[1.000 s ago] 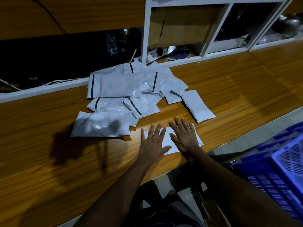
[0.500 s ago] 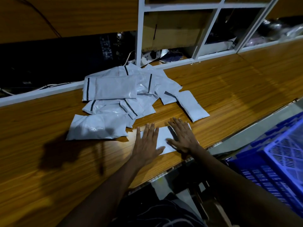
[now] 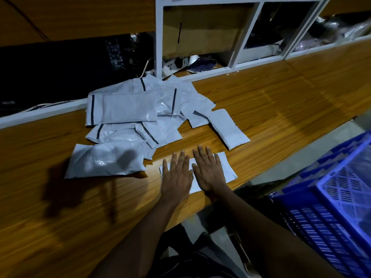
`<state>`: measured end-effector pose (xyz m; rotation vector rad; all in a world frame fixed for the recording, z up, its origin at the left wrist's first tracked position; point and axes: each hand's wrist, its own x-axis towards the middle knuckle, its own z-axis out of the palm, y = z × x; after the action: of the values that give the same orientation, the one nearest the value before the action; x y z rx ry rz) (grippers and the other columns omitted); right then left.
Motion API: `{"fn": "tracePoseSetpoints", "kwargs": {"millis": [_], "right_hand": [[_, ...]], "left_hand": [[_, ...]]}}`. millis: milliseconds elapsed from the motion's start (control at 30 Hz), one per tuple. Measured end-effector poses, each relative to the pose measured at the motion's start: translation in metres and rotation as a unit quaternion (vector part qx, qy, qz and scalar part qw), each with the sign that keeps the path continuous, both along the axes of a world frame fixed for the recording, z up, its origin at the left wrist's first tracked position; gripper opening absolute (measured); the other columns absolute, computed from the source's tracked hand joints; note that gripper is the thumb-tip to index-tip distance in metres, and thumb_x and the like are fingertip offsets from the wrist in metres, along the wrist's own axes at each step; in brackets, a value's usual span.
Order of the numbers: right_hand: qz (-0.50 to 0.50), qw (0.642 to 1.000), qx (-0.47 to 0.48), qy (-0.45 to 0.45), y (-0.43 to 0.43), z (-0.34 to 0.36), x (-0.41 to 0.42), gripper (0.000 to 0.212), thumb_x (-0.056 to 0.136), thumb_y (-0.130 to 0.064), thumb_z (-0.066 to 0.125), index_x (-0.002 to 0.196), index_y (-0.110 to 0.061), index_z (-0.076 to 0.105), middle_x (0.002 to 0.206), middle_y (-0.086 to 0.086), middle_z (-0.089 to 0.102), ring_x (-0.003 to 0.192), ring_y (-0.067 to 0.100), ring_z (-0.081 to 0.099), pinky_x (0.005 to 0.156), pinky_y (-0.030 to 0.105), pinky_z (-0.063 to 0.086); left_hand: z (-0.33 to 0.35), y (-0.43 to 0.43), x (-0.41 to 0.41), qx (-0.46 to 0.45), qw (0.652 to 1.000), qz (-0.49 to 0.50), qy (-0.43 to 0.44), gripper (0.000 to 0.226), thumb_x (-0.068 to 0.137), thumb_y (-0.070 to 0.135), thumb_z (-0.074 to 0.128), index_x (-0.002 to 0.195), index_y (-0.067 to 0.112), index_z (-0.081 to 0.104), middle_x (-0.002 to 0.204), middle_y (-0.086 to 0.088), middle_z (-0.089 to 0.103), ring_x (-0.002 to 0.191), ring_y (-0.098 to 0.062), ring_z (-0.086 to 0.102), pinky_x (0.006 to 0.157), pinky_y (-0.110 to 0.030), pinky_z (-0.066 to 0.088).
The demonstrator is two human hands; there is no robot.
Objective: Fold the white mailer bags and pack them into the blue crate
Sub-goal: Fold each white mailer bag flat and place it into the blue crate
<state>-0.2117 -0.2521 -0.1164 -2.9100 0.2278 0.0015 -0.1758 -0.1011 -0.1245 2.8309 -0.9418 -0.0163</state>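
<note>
The white mailer bag [image 3: 226, 167] being folded is a thin, flat plastic rectangle at the near edge of the wood-grain counter [image 3: 261, 101]. The left hand [image 3: 176, 175] and right hand [image 3: 208, 171] lie palm-down on it side by side, fingers straight and a bit spread, pinching nothing. Just behind and left of that bag is a loose pile of more mailer bags [image 3: 130, 111], glossy and crinkly with dark strips, a few puffy like pillows. Right of it and lower sits the blue crate [image 3: 337, 207], hard plastic with slotted lattice walls (can't tell what's inside), and far behind it a white-framed shelf [image 3: 158, 37] holds a brown cardboard box [image 3: 204, 29].
</note>
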Motion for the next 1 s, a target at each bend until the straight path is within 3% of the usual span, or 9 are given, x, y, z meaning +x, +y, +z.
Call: {"fn": "tracePoseSetpoints", "kwargs": {"millis": [167,400,533,667,833,1000], "right_hand": [[0.037,0.999,-0.018,0.008,-0.028,-0.002,-0.004,0.065,0.104,-0.052,0.008,0.159,-0.018,0.019,0.166,0.003,0.011,0.153,0.027,0.007,0.12,0.051,0.013],[0.053,0.997,-0.039,0.049,-0.052,0.001,-0.005,0.067,0.103,-0.054,0.011,0.16,-0.018,0.013,0.166,0.009,0.006,0.152,0.038,0.0,0.12,0.054,0.008],[0.058,0.995,-0.048,0.059,-0.053,0.004,-0.003,0.071,0.1,-0.058,0.002,0.16,-0.021,0.009,0.166,0.009,-0.001,0.151,0.038,-0.007,0.121,0.052,0.003],[0.044,0.994,-0.064,0.071,-0.045,0.013,-0.003,0.08,0.096,-0.057,-0.013,0.16,-0.015,0.011,0.165,0.015,0.005,0.151,0.041,0.002,0.122,0.054,0.008],[0.047,0.998,-0.03,0.016,-0.032,0.02,-0.012,0.073,0.105,-0.049,0.002,0.151,-0.003,0.036,0.157,0.023,0.031,0.145,0.044,0.028,0.116,0.06,0.025],[0.136,0.991,-0.017,-0.005,-0.025,0.007,-0.016,0.065,0.107,-0.05,0.017,0.154,-0.006,0.031,0.161,0.017,0.026,0.149,0.037,0.021,0.117,0.059,0.021]], "left_hand": [[0.0,0.003,0.002,-0.006,1.0,-0.013,0.002,0.064,0.103,0.044,0.013,0.155,0.012,0.033,0.164,-0.011,0.022,0.152,-0.032,0.018,0.117,-0.059,0.021],[-0.005,0.009,0.008,0.003,0.999,-0.033,0.017,0.081,0.096,0.068,0.02,0.152,0.014,0.039,0.162,-0.01,0.029,0.15,-0.031,0.025,0.116,-0.06,0.024],[-0.006,0.015,0.012,0.001,0.997,-0.071,0.029,0.095,0.088,0.081,0.019,0.153,0.014,0.037,0.162,-0.011,0.028,0.15,-0.032,0.024,0.116,-0.061,0.024],[-0.001,0.025,0.017,0.005,0.993,-0.104,0.047,0.105,0.083,0.088,0.008,0.158,0.016,0.025,0.166,-0.008,0.016,0.153,-0.032,0.014,0.12,-0.06,0.014],[0.005,0.033,0.018,0.008,0.994,-0.109,-0.007,0.083,0.096,0.068,0.023,0.15,0.009,0.043,0.157,-0.018,0.037,0.145,-0.038,0.034,0.113,-0.065,0.015],[0.009,0.016,0.005,0.013,0.994,-0.106,-0.028,0.063,0.1,0.041,0.026,0.146,0.006,0.048,0.153,-0.015,0.045,0.143,-0.034,0.039,0.114,-0.061,0.029]]}}
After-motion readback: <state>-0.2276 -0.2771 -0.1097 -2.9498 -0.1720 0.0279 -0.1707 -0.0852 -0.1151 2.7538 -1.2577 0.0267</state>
